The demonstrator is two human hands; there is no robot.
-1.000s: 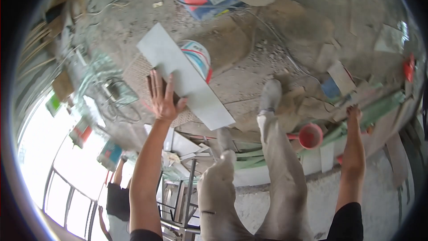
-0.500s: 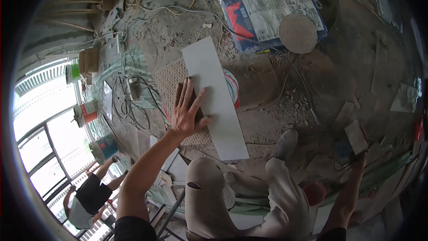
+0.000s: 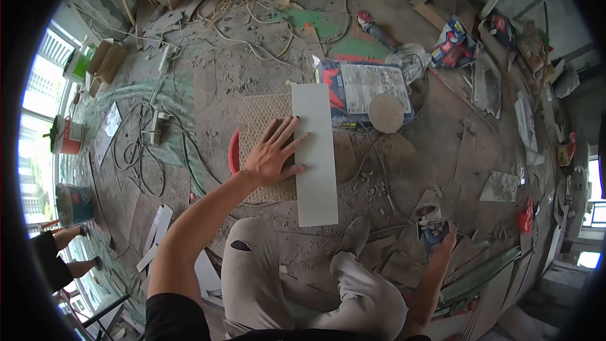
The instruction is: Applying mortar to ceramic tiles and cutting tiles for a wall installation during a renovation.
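My left hand (image 3: 270, 156) lies flat with fingers spread. Its palm is over a tan tile (image 3: 259, 110) with a raised diamond pattern, and its fingertips rest on a long pale tile strip (image 3: 317, 183). The strip lies along the right side of the patterned tile. Under them a red tub (image 3: 234, 155) partly shows at the left; the rest of it is covered. Low on the right, my right hand (image 3: 447, 240) is closed round a blue handheld power cutter (image 3: 433, 230) with a flat metal base. Its blade is too unclear to make out.
Beyond the strip lies a blue and white bag (image 3: 372, 82) with a round tan disc (image 3: 386, 113) on its corner. An angle grinder (image 3: 375, 28) is farther back. Cables (image 3: 161, 145) coil at left, near paint buckets (image 3: 74, 204) and another person's legs (image 3: 79, 268). Rubble covers the floor.
The head view has turned and shifted, showing more floor at the far side. My right hand and the cutter appear closer to the tile. My left hand stays flat on the tile and strip.
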